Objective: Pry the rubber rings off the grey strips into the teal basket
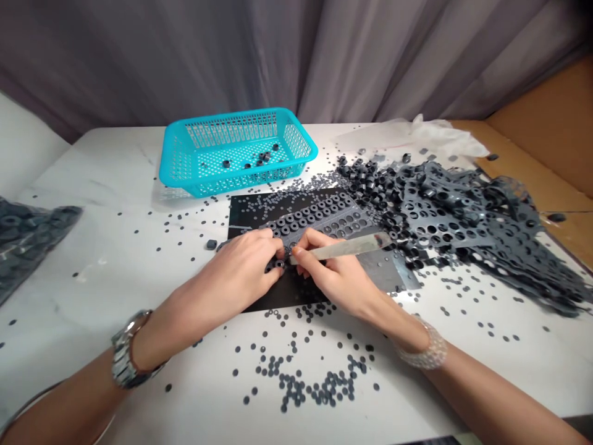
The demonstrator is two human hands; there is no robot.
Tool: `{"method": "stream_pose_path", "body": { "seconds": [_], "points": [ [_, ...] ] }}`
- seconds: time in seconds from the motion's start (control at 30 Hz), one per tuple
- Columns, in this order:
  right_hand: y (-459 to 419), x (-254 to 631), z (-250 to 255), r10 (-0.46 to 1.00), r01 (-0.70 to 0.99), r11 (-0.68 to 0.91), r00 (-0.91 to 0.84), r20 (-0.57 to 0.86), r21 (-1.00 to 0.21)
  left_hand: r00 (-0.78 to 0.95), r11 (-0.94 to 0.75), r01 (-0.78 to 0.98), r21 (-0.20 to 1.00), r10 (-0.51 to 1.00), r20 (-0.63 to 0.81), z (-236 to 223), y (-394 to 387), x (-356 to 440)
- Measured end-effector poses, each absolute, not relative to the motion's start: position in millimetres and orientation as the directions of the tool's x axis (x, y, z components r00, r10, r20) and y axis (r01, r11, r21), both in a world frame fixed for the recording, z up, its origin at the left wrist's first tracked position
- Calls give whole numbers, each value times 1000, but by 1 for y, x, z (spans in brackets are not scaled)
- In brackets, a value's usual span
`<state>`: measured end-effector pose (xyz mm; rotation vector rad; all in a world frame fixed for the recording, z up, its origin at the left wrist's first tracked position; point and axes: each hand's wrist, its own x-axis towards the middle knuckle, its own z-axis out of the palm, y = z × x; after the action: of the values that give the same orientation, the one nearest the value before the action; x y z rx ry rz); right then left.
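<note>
A dark grey moulded sheet point(343, 230) with rows of round rings and open holes lies on a black mat point(259, 301). My left hand point(250, 262) is closed at the sheet's near left end, with thumb and forefinger bent around its edge at a small black ring point(280, 264). My right hand point(331, 269) pinches a flat, pale metal strip point(356, 246), whose tip meets the rings beside my left fingers. The strip's far end points right over the sheet. My fingers partly hide the contact point.
A blue plastic basket point(178, 184) holding several black rings stands at the back. To the right is a heap of punched sheets point(445, 210) and loose rings. Small black discs point(319, 392) are scattered over the white table point(115, 247). A bag of black parts point(28, 232) lies left.
</note>
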<state>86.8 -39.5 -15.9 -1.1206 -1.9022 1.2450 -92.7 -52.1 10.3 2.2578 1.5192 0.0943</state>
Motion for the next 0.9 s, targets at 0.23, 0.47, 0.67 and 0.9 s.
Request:
{"method": "stream_pose_path", "body": {
  "seconds": [0.23,0.47,0.67,0.9],
  "points": [
    [-40,87,-17,864,350,258,-501,53,-901,402,-321,872,369,900,-167,10,-53,-91],
    [-42,85,-16,852,455,336,-520,61,-825,409,-330,859,391,902,-138,0,-50,-91],
    [-43,84,-15,850,447,345,-521,74,-825,512,-194,718,669,798,-319,10,-42,-101],
    [-38,86,-14,915,298,126,-402,-4,-946,181,364,124,923,906,-382,25,-30,-110]
  ]
}}
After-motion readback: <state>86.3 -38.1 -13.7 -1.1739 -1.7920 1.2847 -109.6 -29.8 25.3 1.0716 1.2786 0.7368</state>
